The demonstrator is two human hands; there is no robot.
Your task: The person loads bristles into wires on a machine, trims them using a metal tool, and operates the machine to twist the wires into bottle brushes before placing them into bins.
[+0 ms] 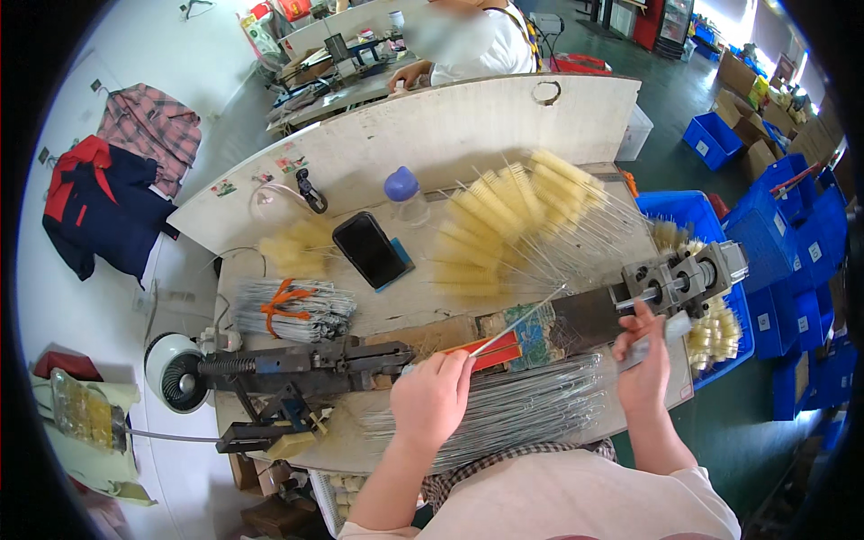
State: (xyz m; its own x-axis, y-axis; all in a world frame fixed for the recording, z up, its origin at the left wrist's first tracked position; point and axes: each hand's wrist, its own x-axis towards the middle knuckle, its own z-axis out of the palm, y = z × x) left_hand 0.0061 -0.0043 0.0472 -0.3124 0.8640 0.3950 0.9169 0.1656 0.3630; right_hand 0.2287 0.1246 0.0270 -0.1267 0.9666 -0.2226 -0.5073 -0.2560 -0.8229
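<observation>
Landmark: the long dark machine [360,355] is lying across the tabletop [396,310], with a grey metal head [688,279] at its right end.
Left hand: the left hand [432,396] is resting just in front of the machine's middle, its fingers closed around the near end of a thin wire [517,321].
Wire: it is slanting up and to the right from the left hand, passing over the machine's red and patterned pad [513,342] toward the metal head.
Right hand: the right hand [643,360] is reaching up to the metal head, touching it from below; its fingers are curled, but whether they are gripping a part there cannot be told.
Wire stock: a flat pile of bare wires [531,405] is lying in front of the machine, between the two hands.
Finished pieces: a fan of yellow brushes [513,220] is spreading behind the machine, and more are filling the blue bin [720,328] past its right end.
Behind the machine: a phone [369,249], a bottle with a purple cap [405,193] and a bundle of wires tied in orange [292,309].
Step in hand: the person seems to be feeding one wire toward the head.
Next move: it likely calls for guiding the far tip straight into the head while the left hand is keeping the wire level.
</observation>
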